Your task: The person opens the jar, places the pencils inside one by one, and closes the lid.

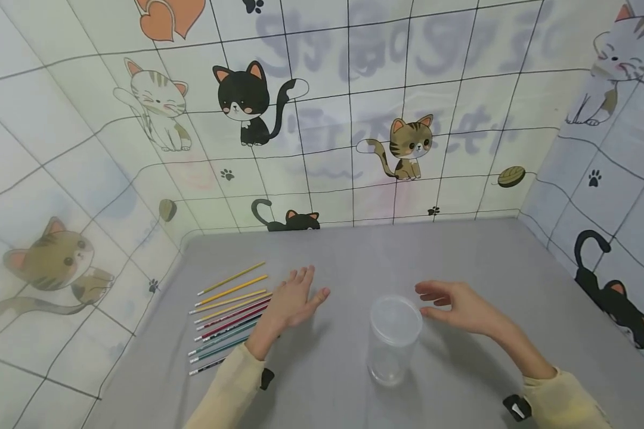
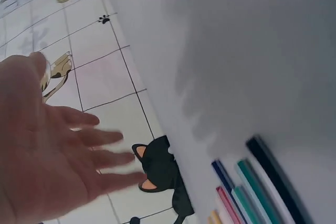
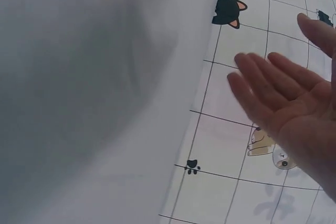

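On the grey table stands a clear plastic jar (image 1: 389, 351) with a translucent round lid (image 1: 396, 320) on top. To its right is my right hand (image 1: 456, 307), its fingertips close to the lid and nothing held; the right wrist view shows the palm with relaxed fingers (image 3: 273, 85). My left hand (image 1: 292, 301) is spread over the tips of a row of pencils (image 1: 231, 290) at the left, fingers extended, holding nothing. The pencils lie roughly parallel, yellow ones farthest away, then red, teal and black nearer; the hand and forearm hide some of their ends.
The grey tabletop (image 1: 349, 262) meets a wall sheet (image 1: 327, 173) printed with cats and grid lines at the back and both sides. Dark wrist straps (image 1: 517, 407) show at the sleeve cuffs.
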`<act>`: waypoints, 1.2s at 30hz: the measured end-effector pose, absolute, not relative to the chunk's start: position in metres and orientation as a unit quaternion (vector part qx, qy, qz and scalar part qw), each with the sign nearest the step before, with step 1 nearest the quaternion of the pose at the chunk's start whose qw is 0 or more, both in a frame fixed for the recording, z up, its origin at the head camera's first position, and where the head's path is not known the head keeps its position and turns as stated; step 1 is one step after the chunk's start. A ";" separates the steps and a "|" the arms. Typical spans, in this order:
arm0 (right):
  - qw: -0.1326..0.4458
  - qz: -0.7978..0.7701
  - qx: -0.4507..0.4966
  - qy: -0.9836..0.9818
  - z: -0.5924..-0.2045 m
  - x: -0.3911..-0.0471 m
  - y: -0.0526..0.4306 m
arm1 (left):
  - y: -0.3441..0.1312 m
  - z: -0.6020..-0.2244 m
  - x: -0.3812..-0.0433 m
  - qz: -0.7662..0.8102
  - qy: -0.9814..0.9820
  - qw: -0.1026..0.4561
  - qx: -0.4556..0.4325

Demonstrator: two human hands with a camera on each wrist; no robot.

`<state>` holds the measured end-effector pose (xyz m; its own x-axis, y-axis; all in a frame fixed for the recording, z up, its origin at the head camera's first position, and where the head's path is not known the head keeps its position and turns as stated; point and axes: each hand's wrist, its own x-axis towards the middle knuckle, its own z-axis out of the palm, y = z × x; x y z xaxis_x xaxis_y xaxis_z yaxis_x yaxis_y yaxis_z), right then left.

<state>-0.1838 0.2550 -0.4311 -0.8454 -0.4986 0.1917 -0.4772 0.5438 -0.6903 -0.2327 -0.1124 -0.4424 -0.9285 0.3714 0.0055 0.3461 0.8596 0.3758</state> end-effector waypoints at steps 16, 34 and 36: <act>0.097 -0.547 -0.350 0.754 -0.466 -0.170 0.253 | -0.091 -0.412 -0.217 0.499 0.800 -0.045 0.331; 0.127 -0.565 -0.389 0.717 -0.478 -0.162 0.230 | -0.046 -0.395 -0.192 0.496 0.731 0.042 0.467; 0.125 -0.569 -0.393 0.711 -0.478 -0.161 0.228 | -0.044 -0.396 -0.192 0.486 0.731 0.037 0.477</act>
